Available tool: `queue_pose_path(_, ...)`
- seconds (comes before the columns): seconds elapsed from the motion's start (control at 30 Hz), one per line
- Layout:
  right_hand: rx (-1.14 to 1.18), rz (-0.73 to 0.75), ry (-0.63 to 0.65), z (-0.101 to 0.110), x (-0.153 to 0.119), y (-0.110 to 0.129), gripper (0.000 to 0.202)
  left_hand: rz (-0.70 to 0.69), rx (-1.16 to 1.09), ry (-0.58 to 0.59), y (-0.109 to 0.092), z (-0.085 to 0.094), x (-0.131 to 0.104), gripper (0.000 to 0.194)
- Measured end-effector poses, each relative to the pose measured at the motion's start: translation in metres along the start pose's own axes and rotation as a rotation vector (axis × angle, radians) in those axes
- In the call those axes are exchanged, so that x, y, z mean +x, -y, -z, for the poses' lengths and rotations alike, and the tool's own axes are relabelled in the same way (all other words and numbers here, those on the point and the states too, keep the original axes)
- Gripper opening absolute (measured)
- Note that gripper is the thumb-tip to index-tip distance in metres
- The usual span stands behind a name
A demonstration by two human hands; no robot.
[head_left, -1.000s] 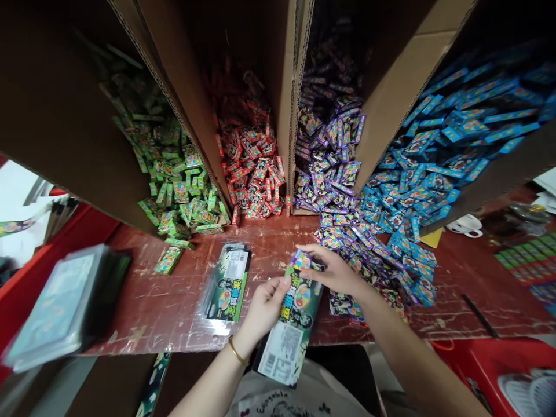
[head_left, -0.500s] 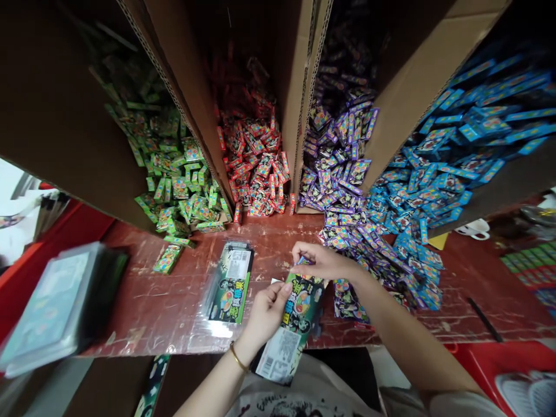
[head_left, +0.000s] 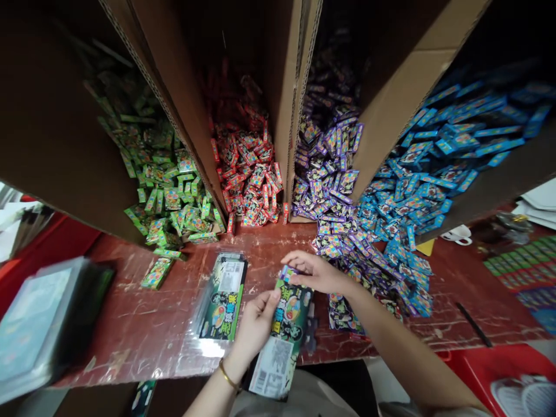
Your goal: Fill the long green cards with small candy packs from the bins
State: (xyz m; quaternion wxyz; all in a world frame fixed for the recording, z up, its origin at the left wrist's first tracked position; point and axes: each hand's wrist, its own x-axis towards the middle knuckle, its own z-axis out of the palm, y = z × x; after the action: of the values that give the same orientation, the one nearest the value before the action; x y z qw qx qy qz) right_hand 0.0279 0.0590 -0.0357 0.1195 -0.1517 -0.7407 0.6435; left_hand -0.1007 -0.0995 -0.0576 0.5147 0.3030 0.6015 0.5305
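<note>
My left hand point(head_left: 259, 319), with a gold bracelet at the wrist, grips the left edge of a dark green printed package point(head_left: 286, 330), thumb on top. At the package's upper end, the bent fingers of my right hand point(head_left: 315, 272) hold a small purple-blue packet point(head_left: 287, 273). A stack of similar green packages point(head_left: 223, 298) in clear plastic lies on the table left of my hands. Purple packets point(head_left: 343, 313) lie close to my right wrist.
Cardboard boxes stand behind, with green point(head_left: 174, 200), red point(head_left: 254, 174), purple point(head_left: 325, 168) and blue packets point(head_left: 412, 185). Purple and blue packets spill onto the red table point(head_left: 147, 324). Clear plastic sleeves point(head_left: 39, 324) are stacked at left; a red bin point(head_left: 471, 370) sits at lower right.
The view has shifted a little. My right fingers have loosened and spread slightly over the package's upper end, where the small packet shows more. My left hand keeps its grip.
</note>
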Motion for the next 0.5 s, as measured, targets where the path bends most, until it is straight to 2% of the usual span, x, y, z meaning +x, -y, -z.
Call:
queue_pose_path(0.1,0.03,0.026,-0.174,-0.01,-0.002,-0.014,0.033,0.0,-0.071,-0.041,-0.002,0.009,0.004,0.041)
queue_pose_path(0.27,-0.27,0.171,-0.212,-0.028,0.001,-0.02,0.027,0.029,-0.073,-0.087,-0.004,0.01,0.009,0.044)
queue_pose_path(0.33,-0.362,0.142,-0.23,-0.022,-0.002,-0.015,0.023,0.042,-0.057,-0.102,-0.004,0.009,0.011,0.044)
queue_pose_path(0.4,-0.511,0.058,-0.293,0.003,-0.008,-0.009,0.02,0.077,-0.084,-0.086,-0.002,0.008,0.012,0.043)
queue_pose_path(0.43,-0.597,0.0,-0.355,0.023,-0.013,-0.005,0.019,0.102,-0.111,-0.07,-0.001,0.009,0.013,0.042)
queue_pose_path(0.5,-0.756,-0.126,-0.535,0.078,-0.024,0.002,0.021,0.144,-0.162,-0.055,0.002,0.011,0.013,0.04)
